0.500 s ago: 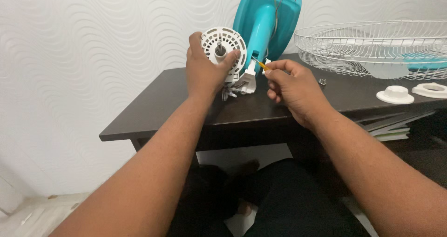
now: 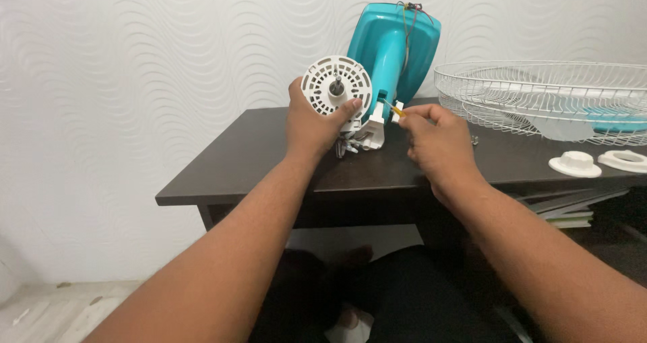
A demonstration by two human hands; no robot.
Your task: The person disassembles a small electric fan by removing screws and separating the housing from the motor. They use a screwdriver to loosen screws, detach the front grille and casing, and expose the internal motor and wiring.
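White motor housing (image 2: pixel 335 87) sits upright on the dark worktop (image 2: pixel 229 161); your left hand (image 2: pixel 311 122) clamps it steady while your right hand (image 2: pixel 438 141) pinches a yellow-handled screwdriver (image 2: pixel 396 110) at the teal stand (image 2: pixel 391 53) joint.

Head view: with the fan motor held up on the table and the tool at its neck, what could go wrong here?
The yellow tool is thin and pinched only at the right hand; it might slip off the joint. The fan motor is propped only by the left hand, so it could tip. Small screws lie loose on the dark table and could roll off.
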